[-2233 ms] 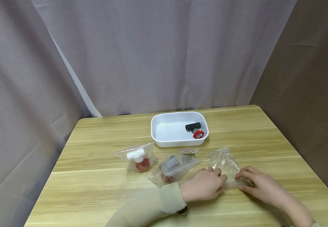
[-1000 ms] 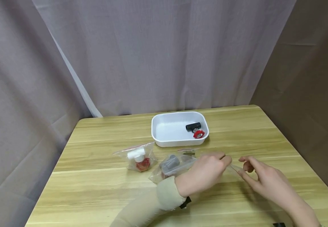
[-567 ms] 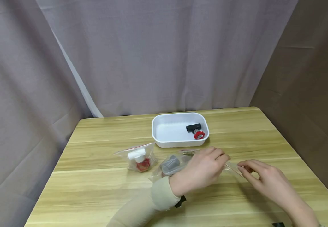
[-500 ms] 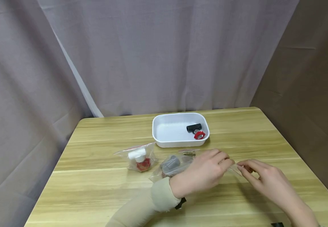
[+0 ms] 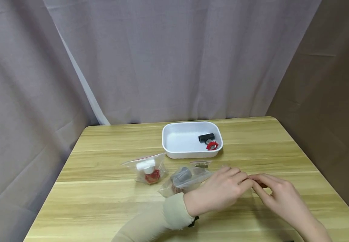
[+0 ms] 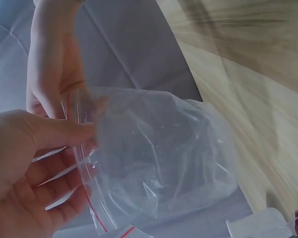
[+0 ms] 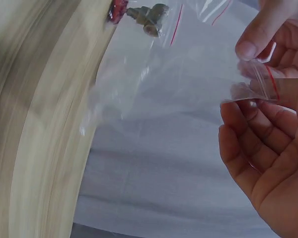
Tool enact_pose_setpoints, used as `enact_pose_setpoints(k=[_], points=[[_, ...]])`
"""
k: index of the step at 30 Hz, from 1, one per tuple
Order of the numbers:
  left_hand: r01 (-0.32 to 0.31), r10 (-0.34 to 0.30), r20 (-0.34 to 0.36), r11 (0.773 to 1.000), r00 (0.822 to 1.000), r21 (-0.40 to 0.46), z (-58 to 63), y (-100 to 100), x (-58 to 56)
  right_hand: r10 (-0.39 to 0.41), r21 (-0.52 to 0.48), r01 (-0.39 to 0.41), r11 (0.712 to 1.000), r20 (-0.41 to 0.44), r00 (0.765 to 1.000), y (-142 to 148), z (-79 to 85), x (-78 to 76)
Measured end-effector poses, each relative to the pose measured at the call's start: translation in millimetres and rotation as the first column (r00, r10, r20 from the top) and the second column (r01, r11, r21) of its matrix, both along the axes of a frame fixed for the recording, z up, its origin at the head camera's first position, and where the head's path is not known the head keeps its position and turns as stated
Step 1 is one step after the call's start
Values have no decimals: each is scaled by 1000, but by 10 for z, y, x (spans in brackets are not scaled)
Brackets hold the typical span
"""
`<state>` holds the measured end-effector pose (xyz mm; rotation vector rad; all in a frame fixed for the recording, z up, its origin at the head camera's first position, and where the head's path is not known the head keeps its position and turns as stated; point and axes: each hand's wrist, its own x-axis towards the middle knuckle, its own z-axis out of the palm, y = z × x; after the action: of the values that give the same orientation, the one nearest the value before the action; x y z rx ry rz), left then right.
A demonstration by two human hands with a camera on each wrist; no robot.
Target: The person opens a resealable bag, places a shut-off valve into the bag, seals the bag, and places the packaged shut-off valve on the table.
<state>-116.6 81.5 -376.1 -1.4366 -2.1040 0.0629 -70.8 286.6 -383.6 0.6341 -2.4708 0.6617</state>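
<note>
Both hands meet at the mouth of a clear zip-lock bag (image 6: 164, 153) with a red stripe along its seal; nothing shows inside it. My left hand (image 5: 222, 190) pinches the sealing strip between thumb and fingers, seen closely in the left wrist view. At the strip's other end, my right hand (image 5: 281, 196) holds the edge, its fingers curled behind the plastic in the right wrist view. In the head view the hands hide most of this bag. Just left of my left hand lies a bag with a grey pipe valve (image 5: 181, 176).
A white tray (image 5: 177, 155) at the back holds a black tee valve (image 5: 206, 137) with a red handle (image 5: 212, 145). A bagged white valve (image 5: 145, 164) with a red handle lies left on the wooden table (image 5: 101, 201). A small bagged brass fitting (image 5: 201, 165) lies before the tray.
The bag was lying on the table under both hands and has been lifted. The hands have drawn together along its sealing strip, the left one moving right.
</note>
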Motion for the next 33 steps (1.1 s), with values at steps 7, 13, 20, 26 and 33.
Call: enact_pose_setpoints(k=[7,13,20,26,33], points=[[13,-13,19,1000,1000,-1,-5,-16,-11,10,4,-10,1000,-20,1000,-25,-52,-26],[19,-19,24,1000,1000,-16,-28,-49,1,16,27,-15,1000,-31,999,-23,-71,-73],[126,-114,-171,990,979,62,-89,-118,65,-148,-25,146,989,-225,963,67,167,-156],[159,-121,-272,979,955,124,-86,-167,121,-124,-75,103,992,-379,917,-2,296,-241],[121,-97,-218,987,971,102,-117,-265,134,-88,-80,62,995,-390,917,-99,324,-280]])
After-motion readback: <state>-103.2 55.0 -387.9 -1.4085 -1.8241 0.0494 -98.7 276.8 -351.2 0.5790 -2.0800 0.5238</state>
